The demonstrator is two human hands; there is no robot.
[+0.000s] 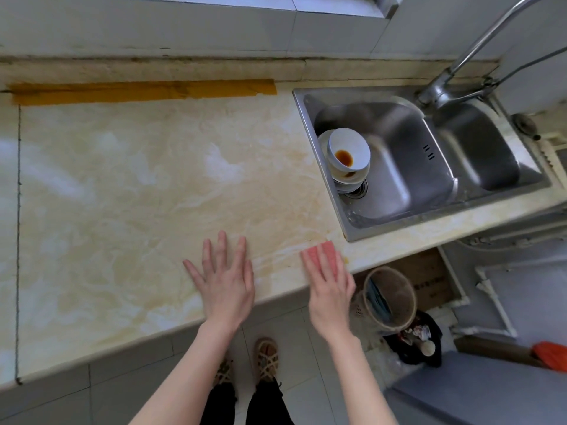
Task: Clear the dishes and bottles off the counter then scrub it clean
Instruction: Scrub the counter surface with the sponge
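The marbled beige counter (138,185) stretches from the left to the sink. My left hand (224,280) lies flat on it near the front edge, fingers spread. My right hand (329,289) presses a pink sponge (322,256) onto the counter near the front right corner, with straight fingers laid on top of it. A stack of white bowls and plates (348,157), the top bowl holding a brown sauce stain, sits in the left basin of the steel sink (399,191).
A steel faucet (460,59) arches over the sink's back edge. A strip of brown tape (144,90) runs along the counter's back. On the floor below the counter stand a round bin (389,299) and a black rubbish bag (414,342).
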